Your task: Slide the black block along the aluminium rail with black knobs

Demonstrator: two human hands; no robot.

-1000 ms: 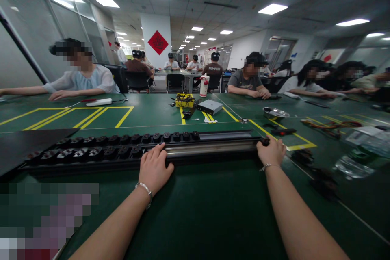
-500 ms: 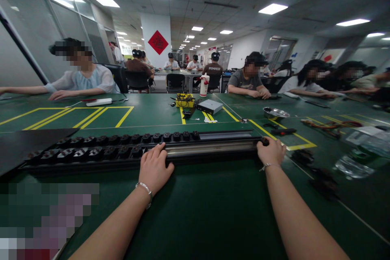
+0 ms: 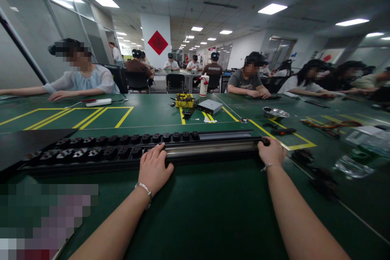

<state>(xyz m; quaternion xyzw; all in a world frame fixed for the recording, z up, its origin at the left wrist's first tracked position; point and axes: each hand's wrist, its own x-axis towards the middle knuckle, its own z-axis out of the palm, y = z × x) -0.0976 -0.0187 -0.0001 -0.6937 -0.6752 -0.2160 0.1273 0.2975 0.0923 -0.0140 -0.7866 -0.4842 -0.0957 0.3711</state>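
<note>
A long black rail (image 3: pixel 210 149) with a shiny metal channel lies across the table, with a second black rail (image 3: pixel 225 134) behind it. Black plug-like pieces (image 3: pixel 79 153), some showing metal prongs, sit in rows along the left part of both. My left hand (image 3: pixel 154 170) grips the near rail around its middle, fingers over the top and thumb on the near side. At the rail's right end, my right hand (image 3: pixel 272 153) is closed around a small black piece (image 3: pixel 266 141). That piece is mostly hidden by the fingers, and I cannot tell if it sits in the channel.
A dark flat sheet (image 3: pixel 27 146) lies left of the rails. Loose black parts (image 3: pixel 304 156) and a clear plastic bottle (image 3: pixel 356 164) are on the right. Farther back stand a metal bowl (image 3: pixel 276 112), a grey box (image 3: pixel 209 107) and a yellow box with cables (image 3: pixel 184 100). Several people sit around.
My right hand has shifted very slightly to the right with the small black piece. The left hand stays where it was on the rail.
</note>
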